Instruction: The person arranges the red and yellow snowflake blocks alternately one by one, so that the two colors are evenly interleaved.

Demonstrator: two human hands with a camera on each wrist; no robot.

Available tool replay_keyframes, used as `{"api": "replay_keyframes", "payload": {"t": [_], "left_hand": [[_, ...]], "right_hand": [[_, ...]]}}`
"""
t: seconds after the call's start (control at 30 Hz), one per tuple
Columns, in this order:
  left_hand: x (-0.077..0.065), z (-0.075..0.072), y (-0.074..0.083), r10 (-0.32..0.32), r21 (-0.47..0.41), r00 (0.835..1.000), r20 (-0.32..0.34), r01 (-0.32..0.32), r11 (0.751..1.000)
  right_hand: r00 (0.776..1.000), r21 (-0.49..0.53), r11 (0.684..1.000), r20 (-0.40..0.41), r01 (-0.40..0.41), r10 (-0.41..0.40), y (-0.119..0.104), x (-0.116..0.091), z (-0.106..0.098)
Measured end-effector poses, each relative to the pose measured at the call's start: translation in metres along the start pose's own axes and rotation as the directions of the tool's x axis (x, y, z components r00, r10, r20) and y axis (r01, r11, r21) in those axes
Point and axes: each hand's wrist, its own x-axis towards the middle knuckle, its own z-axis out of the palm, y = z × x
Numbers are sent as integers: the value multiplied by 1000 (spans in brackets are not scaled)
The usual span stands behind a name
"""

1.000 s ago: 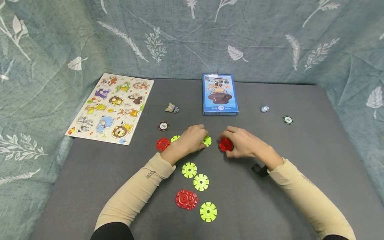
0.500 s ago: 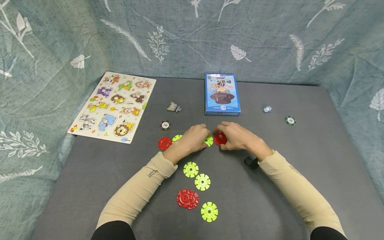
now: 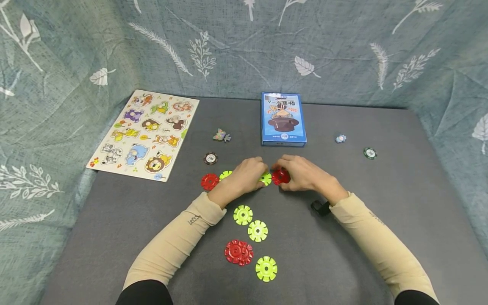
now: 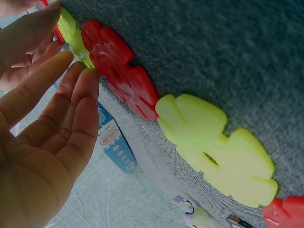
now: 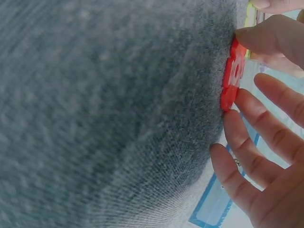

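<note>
My left hand (image 3: 244,178) has its thumb and fingers at the edges of a yellow-green notched plastic disc (image 3: 266,178), flat on the table. Just right of it, my right hand (image 3: 305,174) pinches a red notched disc (image 3: 281,176) between thumb and fingers; the two discs sit edge to edge. In the right wrist view this red disc (image 5: 232,73) lies flat on the cloth. Leftward runs a row of alternating discs: a red disc (image 4: 121,71), hidden under my left hand in the head view, a yellow-green disc (image 4: 216,147) and a red end disc (image 3: 209,181).
Nearer me lie yellow-green discs (image 3: 257,231) and overlapping red discs (image 3: 238,253). Behind are a blue card box (image 3: 284,119), an animal puzzle board (image 3: 145,135), a butterfly figure (image 3: 220,135), a small blue figure (image 3: 340,138), a black chip (image 3: 210,158) and a green chip (image 3: 370,153).
My right hand has moved left with the red disc, bringing it up beside the yellow-green disc. The left hand keeps its place.
</note>
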Motion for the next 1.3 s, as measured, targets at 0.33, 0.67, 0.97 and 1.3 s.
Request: {"api": "replay_keyframes", "payload": {"t": [0.33,0.67,0.97,1.3], "left_hand": [[6,-4,0,-8,-2,1000,7,8,1000],[6,-7,0,-25,0,1000,-9,25,1000],[6,-4,-1,-39,-8,999,19,39,999],[5,-1,0,-62,-8,997,38,62,998]], "right_hand": [[1000,7,1000,-10,-4,4,2,-3,-5],[989,-80,996,-140,36,-47,-1,-17,-14],[981,-112,990,-164,89,-107,-10,-33,-6],[952,-135,957,-136,256,-273,-37,-39,16]]}}
